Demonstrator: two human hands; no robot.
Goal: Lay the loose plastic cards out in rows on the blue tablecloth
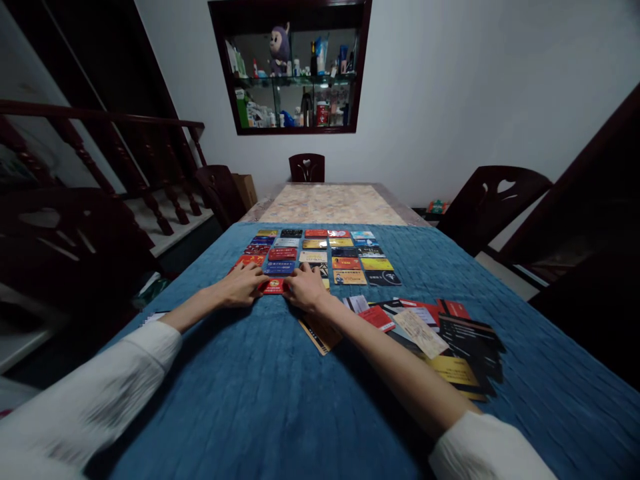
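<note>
A red card (273,287) lies at the near edge of a grid of cards, between my two hands. My left hand (243,285) has its fingers closed on the card's left end. At the right end my right hand (306,288) grips the same card with bent fingers. Just beyond it lies a blue card (279,267), and past that another red card (283,254). An orange-red card (249,261) is partly covered by my left hand. Under my right wrist a brown-gold card (320,335) lies apart from the grid.
A loose pile of mixed cards, with a beige card (421,333) on top, spreads to the right of my right forearm. The blue cloth (240,400) covers the near part of the table. Dark wooden chairs (493,207) stand around it, and a wall shelf (297,80) is behind.
</note>
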